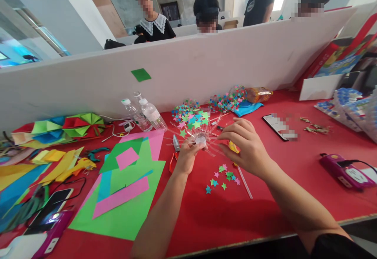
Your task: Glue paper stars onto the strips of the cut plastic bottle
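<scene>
My left hand (189, 157) is closed around a clear plastic piece with a round, cap-like centre (201, 141). Thin transparent strips fan out from that centre. Green, pink and blue paper stars (194, 120) show at its far side; I cannot tell which are fixed to the strips. To the right, my right hand (246, 143) hovers near the strip ends with fingers curved and apart, nothing visible in them. Loose stars (224, 175) lie below the hands, beside a clear stick (245, 182). Partly behind my left hand are red-handled scissors (175, 145).
Coloured paper sheets (123, 196) cover the table's left part, near a yellow glue gun (78, 168). Plastic bottles (153, 113) stand by the white partition (112, 82). A phone (277, 126) and a purple power strip (344, 170) lie right. People are beyond the partition.
</scene>
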Available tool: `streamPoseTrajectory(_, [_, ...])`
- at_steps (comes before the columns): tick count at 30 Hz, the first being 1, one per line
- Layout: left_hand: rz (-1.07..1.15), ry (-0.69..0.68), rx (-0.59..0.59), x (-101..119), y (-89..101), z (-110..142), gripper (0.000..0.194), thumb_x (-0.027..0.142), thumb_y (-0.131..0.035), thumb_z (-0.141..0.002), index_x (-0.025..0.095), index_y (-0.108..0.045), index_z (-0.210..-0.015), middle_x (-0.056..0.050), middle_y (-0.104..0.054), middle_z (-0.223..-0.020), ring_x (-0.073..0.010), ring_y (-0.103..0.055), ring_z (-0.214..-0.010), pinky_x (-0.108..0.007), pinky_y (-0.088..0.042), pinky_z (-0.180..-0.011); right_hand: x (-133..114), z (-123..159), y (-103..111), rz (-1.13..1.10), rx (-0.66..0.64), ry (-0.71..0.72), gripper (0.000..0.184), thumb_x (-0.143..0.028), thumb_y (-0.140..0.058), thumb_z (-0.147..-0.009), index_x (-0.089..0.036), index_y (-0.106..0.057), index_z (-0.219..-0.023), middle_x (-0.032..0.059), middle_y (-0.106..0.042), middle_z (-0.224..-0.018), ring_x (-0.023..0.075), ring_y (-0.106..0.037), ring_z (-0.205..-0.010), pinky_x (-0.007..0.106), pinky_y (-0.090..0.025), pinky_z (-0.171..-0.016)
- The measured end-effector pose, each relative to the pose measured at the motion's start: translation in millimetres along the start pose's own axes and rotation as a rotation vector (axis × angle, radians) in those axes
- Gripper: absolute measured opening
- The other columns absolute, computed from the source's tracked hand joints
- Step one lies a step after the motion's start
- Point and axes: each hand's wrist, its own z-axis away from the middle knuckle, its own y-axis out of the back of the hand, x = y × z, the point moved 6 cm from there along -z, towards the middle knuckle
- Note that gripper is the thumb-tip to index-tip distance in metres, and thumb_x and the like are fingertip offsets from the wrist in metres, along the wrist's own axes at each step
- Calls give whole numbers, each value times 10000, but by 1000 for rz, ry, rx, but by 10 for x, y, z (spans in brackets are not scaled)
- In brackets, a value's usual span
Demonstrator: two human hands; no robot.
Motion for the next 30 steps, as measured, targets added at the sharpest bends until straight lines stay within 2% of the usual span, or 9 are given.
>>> streamPoseTrajectory(3, [-2, -7, 3, -14, 8, -1, 262, 205, -735, -663, 171, -723, -922, -3, -678, -700, -122, -589, -645, -254, -459, -654, -24, 22, -35, -8, 22, 25, 128, -193, -599, -859, -208, -610, -986, 33, -684, -898, 181, -554, -857, 390, -445, -872])
streamPoseTrajectory(7, [-10, 0, 28, -62, 39, -5, 302, 198, -737, -658, 194, -718, -959, -12, -718, -836, -139, -621, -730, -258, -469, -692, -52, 62, -67, -26, 88, 25, 216, -197, -577, -867, -218, -578, -1082, 35, -688, -920, 183, -578, -851, 401, -441, -889])
streamPoseTrajectory(10, [-48, 18, 23, -102, 46, -15, 319, 217, -738, -646, 186, -717, -962, -27, -723, -842, -169, -637, -809, -263, -464, -721, -52, 73, -111, -54, 63, -7, 185, -193, -556, -880, -219, -572, -1063, 25, -689, -881, 174, -588, -815, 376, -437, -855])
streamPoseTrajectory(15, [-58, 33, -14, -122, 23, -16, 311, 241, -729, -647, 185, -712, -953, -16, -699, -762, -163, -616, -738, -275, -451, -728, -47, 62, -173, 11, -21, -26, 48, -207, -577, -887, -202, -594, -933, 5, -670, -805, 159, -537, -787, 338, -383, -789])
streamPoseTrajectory(19, [-19, 25, -49, -80, -33, 17, 301, 217, -726, -681, 187, -709, -980, -10, -690, -790, -152, -608, -749, -264, -440, -721, -32, 70, -264, 105, -55, -19, 43, -249, -590, -885, -222, -623, -880, 4, -656, -816, 171, -502, -808, 361, -352, -816])
streamPoseTrajectory(24, [56, 49, -66, -32, -108, 59, 297, 198, -732, -673, 178, -708, -967, 7, -668, -739, -117, -572, -673, -251, -435, -686, -41, 106, -357, 174, -16, 31, 87, -183, -560, -876, -242, -624, -883, -5, -649, -816, 168, -491, -808, 388, -356, -914])
streamPoseTrajectory(30, [32, 59, -50, -18, -138, 75, 223, 226, -752, -645, 156, -697, -849, 26, -604, -629, -99, -507, -578, -247, -424, -627, -92, 139, -328, 288, 74, 116, 114, -132, -570, -845, -239, -604, -870, -16, -637, -798, 158, -486, -769, 398, -358, -964])
